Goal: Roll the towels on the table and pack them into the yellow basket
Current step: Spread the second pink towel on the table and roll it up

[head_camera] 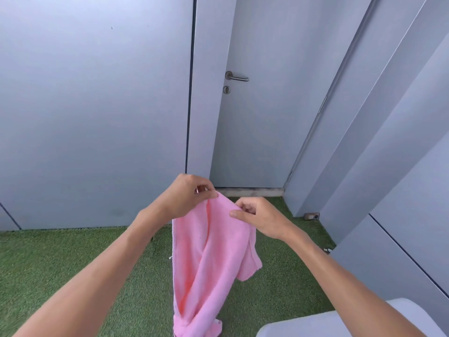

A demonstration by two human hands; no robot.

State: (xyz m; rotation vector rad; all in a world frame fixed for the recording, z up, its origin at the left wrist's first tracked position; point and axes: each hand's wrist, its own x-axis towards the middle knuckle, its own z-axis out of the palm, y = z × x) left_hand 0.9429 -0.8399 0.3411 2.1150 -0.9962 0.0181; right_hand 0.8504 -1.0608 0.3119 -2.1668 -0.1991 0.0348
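A white table corner (340, 322) shows at the lower right, and beside it a pink towel (209, 259) hangs in the air over green artificial turf (60, 259), twisted near its bottom end. The left hand (187, 195) and right hand (257, 217) each pinch its top edge between thumb and curled fingers, close together. Beyond stands a grey door (262, 122) with a metal lever handle (237, 77).

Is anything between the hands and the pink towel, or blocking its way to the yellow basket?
Nothing between them: the left hand and right hand already pinch the pink towel's top edge. The yellow basket isn't in view, so that path can't be judged.
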